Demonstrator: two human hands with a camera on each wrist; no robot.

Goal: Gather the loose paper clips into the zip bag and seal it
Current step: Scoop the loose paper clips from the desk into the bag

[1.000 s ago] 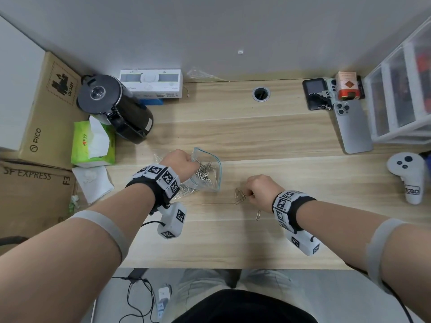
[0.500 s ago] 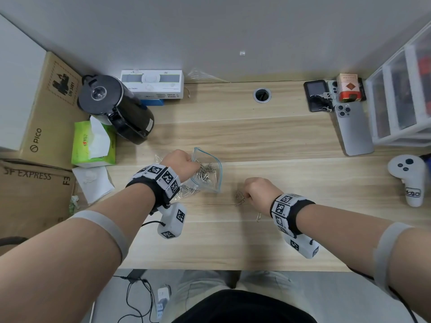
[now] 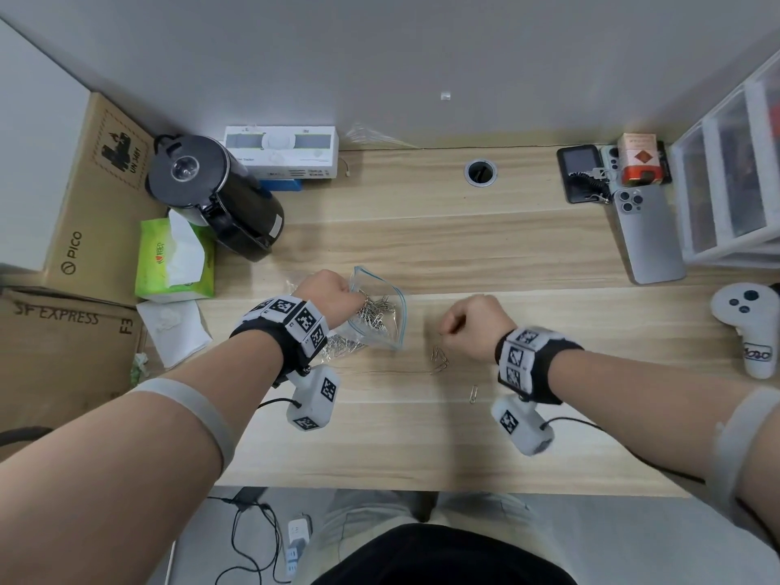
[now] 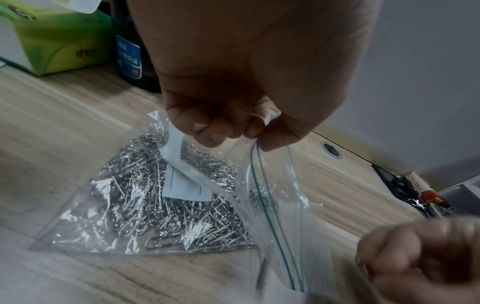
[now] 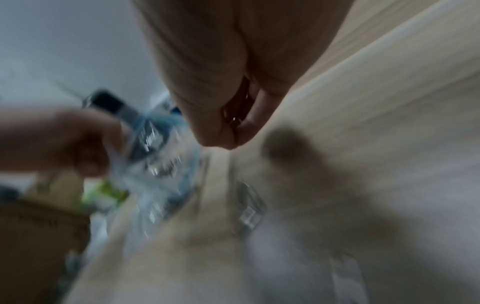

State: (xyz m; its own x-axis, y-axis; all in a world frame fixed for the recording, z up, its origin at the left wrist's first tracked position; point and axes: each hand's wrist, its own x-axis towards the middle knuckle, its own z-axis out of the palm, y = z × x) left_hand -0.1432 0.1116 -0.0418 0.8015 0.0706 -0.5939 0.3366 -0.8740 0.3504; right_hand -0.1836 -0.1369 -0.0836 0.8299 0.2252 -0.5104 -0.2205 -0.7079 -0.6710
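Observation:
A clear zip bag [image 3: 386,318] with a blue seal strip lies on the wooden desk, its mouth held up and open. It holds a heap of silver paper clips [image 4: 166,205] and a white label. My left hand [image 3: 329,295] pinches the bag's rim [image 4: 255,131] between thumb and curled fingers. To the right of the bag, my right hand [image 3: 468,327] is curled in a fist above the desk with paper clips [image 5: 237,115] glinting inside the closed fingers. A few loose clips [image 3: 439,358] lie under it, and one more clip [image 3: 473,393] sits nearer the front edge.
A black kettle [image 3: 211,192], a green tissue pack [image 3: 173,259] and cardboard boxes [image 3: 84,204] crowd the left. At the right lie a phone [image 3: 648,234], plastic drawers [image 3: 730,179] and a white controller [image 3: 749,327]. A cable hole [image 3: 480,172] sits at the back.
My right hand has lifted off the desk and drawn slightly right with clips in its fist. The left hand and the bag have stayed put.

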